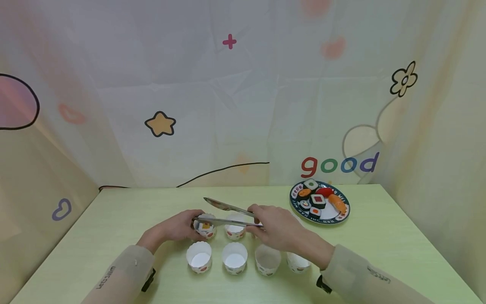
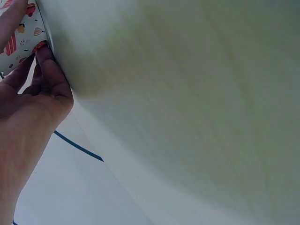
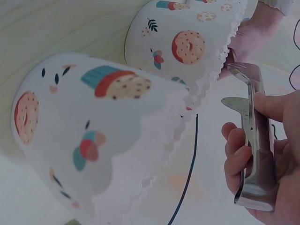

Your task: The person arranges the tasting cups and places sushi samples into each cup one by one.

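Observation:
My left hand (image 1: 186, 226) holds a white patterned paper baking cup (image 1: 210, 234) at the back left of a group of cups. A small piece with yellow (image 1: 206, 226) shows inside it, its kind unclear. In the left wrist view, fingers and thumb lie on either side of that printed cup (image 2: 27, 35). My right hand (image 1: 281, 226) grips metal tongs (image 3: 257, 187), their arms apart and nothing seen between the tips. One arm of the tongs reaches over the held cup; the other is farther back. The right hand partly hides cups behind and below it.
More white paper cups, such as one at the front left (image 1: 199, 268) and one beside it (image 1: 234, 270), stand in rows on the light table (image 1: 379, 253). A blue-rimmed plate (image 1: 343, 217) with several toy-like sushi pieces (image 1: 317, 201) lies at the back right. A printed curtain (image 1: 243, 105) stands behind.

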The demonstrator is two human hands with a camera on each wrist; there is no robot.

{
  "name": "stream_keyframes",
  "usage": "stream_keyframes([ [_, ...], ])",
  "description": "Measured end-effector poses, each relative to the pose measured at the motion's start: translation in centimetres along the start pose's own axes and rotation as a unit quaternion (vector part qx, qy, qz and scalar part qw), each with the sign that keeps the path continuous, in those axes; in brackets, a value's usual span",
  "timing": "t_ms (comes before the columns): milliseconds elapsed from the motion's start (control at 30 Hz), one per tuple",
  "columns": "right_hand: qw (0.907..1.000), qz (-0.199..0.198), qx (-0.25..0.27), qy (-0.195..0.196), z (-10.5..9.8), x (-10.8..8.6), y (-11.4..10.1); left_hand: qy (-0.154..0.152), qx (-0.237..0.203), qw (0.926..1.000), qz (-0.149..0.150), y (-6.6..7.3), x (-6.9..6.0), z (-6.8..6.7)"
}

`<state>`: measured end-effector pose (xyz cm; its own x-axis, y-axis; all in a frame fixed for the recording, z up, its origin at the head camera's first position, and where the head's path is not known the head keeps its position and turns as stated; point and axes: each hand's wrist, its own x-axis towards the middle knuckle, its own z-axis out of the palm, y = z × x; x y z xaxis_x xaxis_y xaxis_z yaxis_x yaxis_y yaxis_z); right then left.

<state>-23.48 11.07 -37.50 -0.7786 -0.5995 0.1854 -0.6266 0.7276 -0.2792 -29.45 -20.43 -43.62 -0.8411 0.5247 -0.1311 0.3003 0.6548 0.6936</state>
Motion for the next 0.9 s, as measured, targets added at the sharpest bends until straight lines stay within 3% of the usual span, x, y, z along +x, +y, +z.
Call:
stream_keyframes([
  [100, 0.9999, 0.01, 0.01, 0.0, -0.4, -0.2, 0.2, 0.002, 0.005, 0.9999, -0.014, 0.2, 0.0, 0.0],
  [300, 0.9997, 0.015, 0.012, 0.017, -1.0, -0.7, 0.9, 0.008, 0.018, 0.9997, -0.014, 0.3, -0.1, 0.0],
  [600, 0.9988, 0.038, 0.011, 0.027, -1.6, -1.7, 2.7, -0.01, 0.017, 0.9993, 0.032, 0.1, 0.0, -0.2],
  [900, 0.9962, 0.076, 0.033, 0.027, -2.7, -3.1, 4.2, -0.029, 0.019, 0.9988, 0.033, 1.2, -0.3, -0.7],
])
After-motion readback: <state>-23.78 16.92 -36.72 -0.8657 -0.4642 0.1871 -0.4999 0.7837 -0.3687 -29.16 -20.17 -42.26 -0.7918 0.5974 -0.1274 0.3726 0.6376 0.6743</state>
